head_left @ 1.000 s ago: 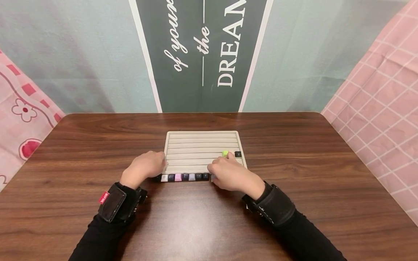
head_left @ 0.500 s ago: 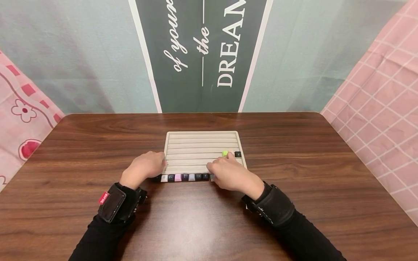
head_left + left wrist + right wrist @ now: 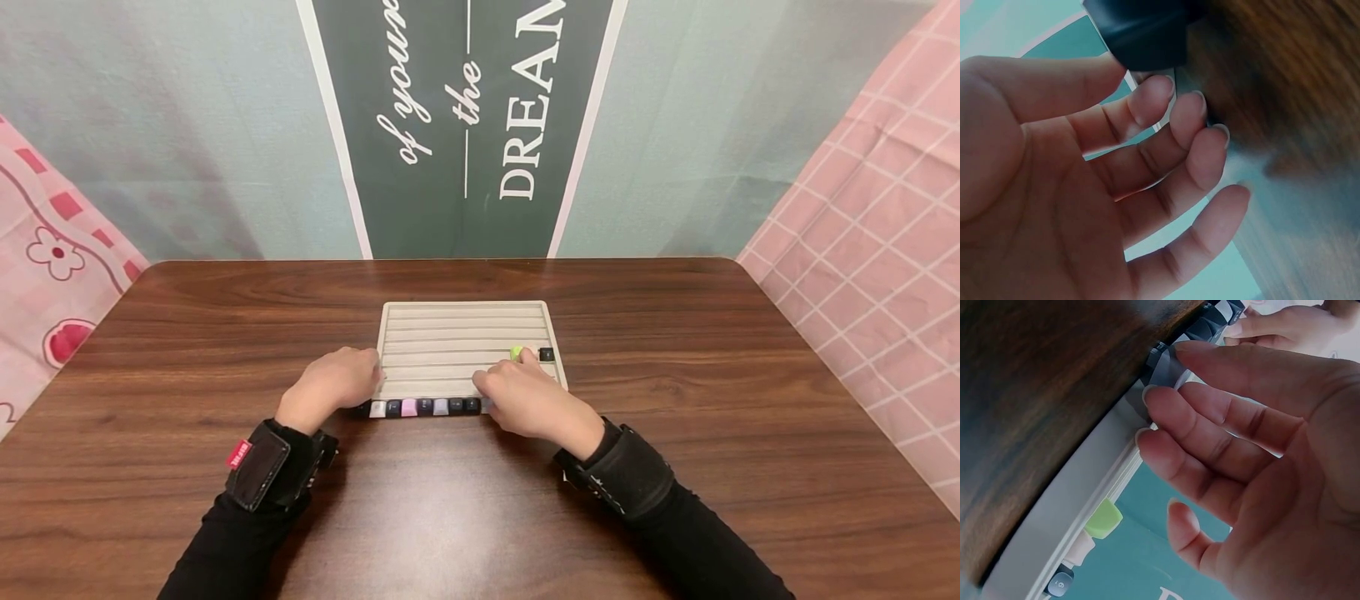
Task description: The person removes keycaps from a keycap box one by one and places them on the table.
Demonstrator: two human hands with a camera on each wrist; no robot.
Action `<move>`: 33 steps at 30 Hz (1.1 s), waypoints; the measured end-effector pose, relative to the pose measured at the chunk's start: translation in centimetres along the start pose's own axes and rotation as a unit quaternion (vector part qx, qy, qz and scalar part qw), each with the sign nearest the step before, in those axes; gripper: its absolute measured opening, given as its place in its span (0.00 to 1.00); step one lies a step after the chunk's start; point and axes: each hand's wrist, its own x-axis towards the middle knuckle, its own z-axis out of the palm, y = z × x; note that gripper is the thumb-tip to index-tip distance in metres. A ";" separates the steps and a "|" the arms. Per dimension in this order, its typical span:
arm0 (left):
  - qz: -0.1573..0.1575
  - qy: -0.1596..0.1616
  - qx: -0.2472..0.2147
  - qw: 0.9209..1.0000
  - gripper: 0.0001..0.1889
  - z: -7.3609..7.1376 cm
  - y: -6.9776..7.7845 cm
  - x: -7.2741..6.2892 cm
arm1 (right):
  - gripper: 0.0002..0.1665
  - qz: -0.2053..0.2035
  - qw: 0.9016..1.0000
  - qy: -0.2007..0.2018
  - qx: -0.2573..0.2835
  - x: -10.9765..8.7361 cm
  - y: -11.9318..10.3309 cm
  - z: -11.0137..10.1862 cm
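A row of keycaps [image 3: 408, 408], in black, white, pink and grey, runs along the front edge of a cream ridged tray [image 3: 442, 333]. My left hand [image 3: 337, 383] is at the row's left end, where thumb and forefinger pinch a black keycap [image 3: 1141, 34]; its other fingers are half curled. At the right end, my right hand [image 3: 528, 400] pinches a grey keycap [image 3: 1167, 369] between thumb and fingers, close against its black neighbour [image 3: 472, 406]. The right hand's little finger stands apart from the others.
On the tray's right side sit a lime keycap [image 3: 1104, 519], a pale pink keycap [image 3: 1079, 549] and a black keycap [image 3: 547, 354]. The tray lies on a dark wood table [image 3: 675, 358], with a printed curtain [image 3: 465, 125] behind it.
My right hand has shifted very slightly left, and the grey keycap at its fingers now sits closer to the row. The left hand and tray have stayed put.
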 end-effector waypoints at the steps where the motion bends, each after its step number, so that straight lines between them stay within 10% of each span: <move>1: -0.001 0.000 0.000 1.000 0.11 0.0 0.0 0.0 | 0.11 0.000 1.000 0.001 0.000 0.0 0.0 0.0; 33: -0.002 -0.004 0.000 1.000 0.11 0.0 0.1 0.0 | 0.11 0.021 0.999 -0.028 0.014 -0.3 0.4 -1.2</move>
